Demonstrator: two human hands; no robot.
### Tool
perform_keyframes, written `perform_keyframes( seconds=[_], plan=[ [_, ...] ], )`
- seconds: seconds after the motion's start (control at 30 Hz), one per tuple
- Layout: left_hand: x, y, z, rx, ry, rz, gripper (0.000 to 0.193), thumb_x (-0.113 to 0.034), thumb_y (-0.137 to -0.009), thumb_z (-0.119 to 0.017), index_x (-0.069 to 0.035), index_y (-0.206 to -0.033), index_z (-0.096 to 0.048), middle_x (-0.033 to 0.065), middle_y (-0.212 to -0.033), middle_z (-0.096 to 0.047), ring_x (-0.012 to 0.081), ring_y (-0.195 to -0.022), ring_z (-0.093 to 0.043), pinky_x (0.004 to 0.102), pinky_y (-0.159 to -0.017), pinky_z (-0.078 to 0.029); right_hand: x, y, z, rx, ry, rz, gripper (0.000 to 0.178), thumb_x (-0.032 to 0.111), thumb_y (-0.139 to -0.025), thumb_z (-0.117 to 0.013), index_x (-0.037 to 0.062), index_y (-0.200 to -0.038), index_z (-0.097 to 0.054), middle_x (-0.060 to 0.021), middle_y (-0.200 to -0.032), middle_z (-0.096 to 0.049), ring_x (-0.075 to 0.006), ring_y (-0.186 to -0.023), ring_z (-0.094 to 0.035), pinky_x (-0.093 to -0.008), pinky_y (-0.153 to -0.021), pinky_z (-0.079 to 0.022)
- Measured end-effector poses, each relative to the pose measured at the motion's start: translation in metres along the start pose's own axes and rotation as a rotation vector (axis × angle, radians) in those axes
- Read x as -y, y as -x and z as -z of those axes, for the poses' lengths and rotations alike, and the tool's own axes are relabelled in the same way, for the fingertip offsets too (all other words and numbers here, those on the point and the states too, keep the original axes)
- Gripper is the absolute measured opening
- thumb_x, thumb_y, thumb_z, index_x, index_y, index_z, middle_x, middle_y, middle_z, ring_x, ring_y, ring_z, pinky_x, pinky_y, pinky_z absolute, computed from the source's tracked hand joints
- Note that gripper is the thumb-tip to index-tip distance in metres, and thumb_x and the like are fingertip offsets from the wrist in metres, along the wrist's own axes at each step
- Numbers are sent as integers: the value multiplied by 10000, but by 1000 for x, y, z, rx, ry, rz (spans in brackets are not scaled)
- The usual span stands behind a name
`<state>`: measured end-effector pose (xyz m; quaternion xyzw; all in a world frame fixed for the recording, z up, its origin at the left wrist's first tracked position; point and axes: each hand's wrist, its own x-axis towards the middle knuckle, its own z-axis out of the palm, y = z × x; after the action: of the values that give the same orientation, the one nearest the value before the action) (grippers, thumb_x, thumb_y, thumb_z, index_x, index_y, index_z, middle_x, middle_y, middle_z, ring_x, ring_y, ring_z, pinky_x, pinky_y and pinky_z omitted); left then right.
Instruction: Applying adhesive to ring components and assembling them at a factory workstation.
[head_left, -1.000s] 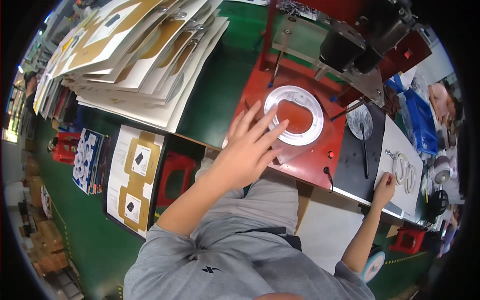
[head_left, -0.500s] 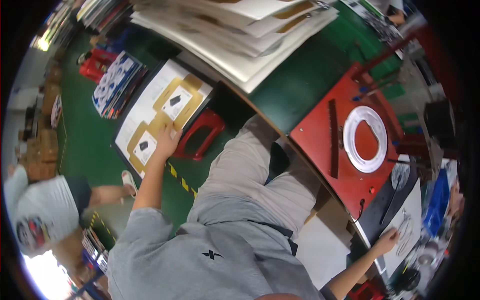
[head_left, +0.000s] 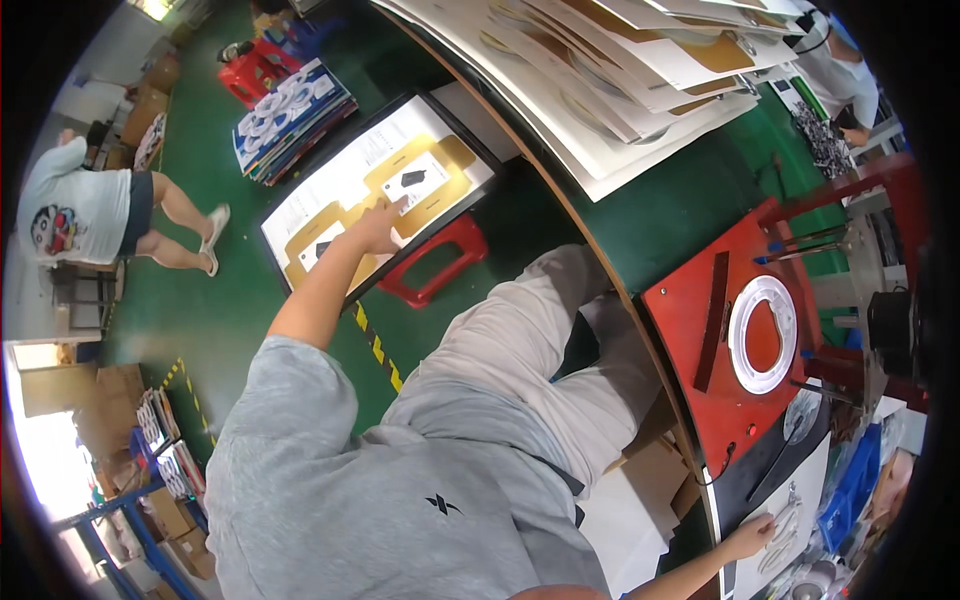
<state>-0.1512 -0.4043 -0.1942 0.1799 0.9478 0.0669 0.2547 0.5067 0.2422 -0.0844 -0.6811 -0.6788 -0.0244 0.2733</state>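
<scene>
My left hand (head_left: 376, 228) reaches out to the left, with its fingers stretched over a white printed sheet (head_left: 345, 165) that bears gold shapes and small dark pictures. The sheet lies in a black-rimmed tray (head_left: 268, 240) above a red plastic stool (head_left: 455, 262). At the lower right my right hand (head_left: 750, 537) is closed at the edge of a white sheet (head_left: 800, 490), beside a thin, pale looped item (head_left: 785, 522). Whatever its fingers hold is too small to make out. A white ring (head_left: 740, 335) lies on a red machine plate (head_left: 690, 300) in front of me.
Tall stacked white and gold sheets (head_left: 600, 120) stand on the green-topped table (head_left: 690, 200). A dark bar (head_left: 713, 320) lies beside the ring. Bundled printed sheets (head_left: 290, 125) stand at far left. One person (head_left: 100, 205) is at left, another (head_left: 835, 75) at far right.
The view has swung, so the scene has shifted. My left hand has moved across the sheet toward the farther gold shape. My right hand stays by the white sheet. The person at left appears more fully.
</scene>
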Motion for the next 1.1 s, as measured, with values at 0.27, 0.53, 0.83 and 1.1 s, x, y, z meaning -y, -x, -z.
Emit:
perform_keyframes(
  seconds=[0.27, 0.53, 0.83, 1.1],
  plan=[
    [1, 19, 0, -65, 11, -109, 1024, -109, -702, -793, -188, -1603, -315, 291, -1368, -573, 446, -1259, -577, 471, -1063, -487, -3, -1, -4, -4, -65, 9, 540, 501, -1027, -540, 18, -1207, -700, -172, -1112, -735, -344, -1000, -687, -415, -882, -521],
    [-23, 59, 18, -695, -54, 99, 345, -16, -847, -605, -103, -1169, -698, 194, -980, -729, 400, -918, -705, 517, -787, -555, 17, 7, 10, -168, -114, 137, 478, 395, -1059, -543, -36, -1198, -695, -207, -1101, -717, -352, -976, -693, -412, -884, -546],
    [-24, 186, 165, -1560, -270, -175, 237, 88, -771, -597, -60, -933, -687, 135, -860, -663, 321, -821, -637, 421, -775, -506, 161, 96, 97, -50, -828, 624, 184, 65, -1010, -655, -50, -1152, -641, -145, -1121, -650, -229, -981, -646, -332, -885, -531],
    [-185, 231, 182, -1483, -80, -967, 283, 198, -695, -565, 40, -890, -697, 145, -805, -686, 302, -693, -636, 361, -652, -497, 328, 223, 135, 957, -1204, 944, 986, 199, -730, -921, -44, -1523, -388, -218, -1513, -494, -349, -1434, -467, -418, -1184, -363]
  ],
)
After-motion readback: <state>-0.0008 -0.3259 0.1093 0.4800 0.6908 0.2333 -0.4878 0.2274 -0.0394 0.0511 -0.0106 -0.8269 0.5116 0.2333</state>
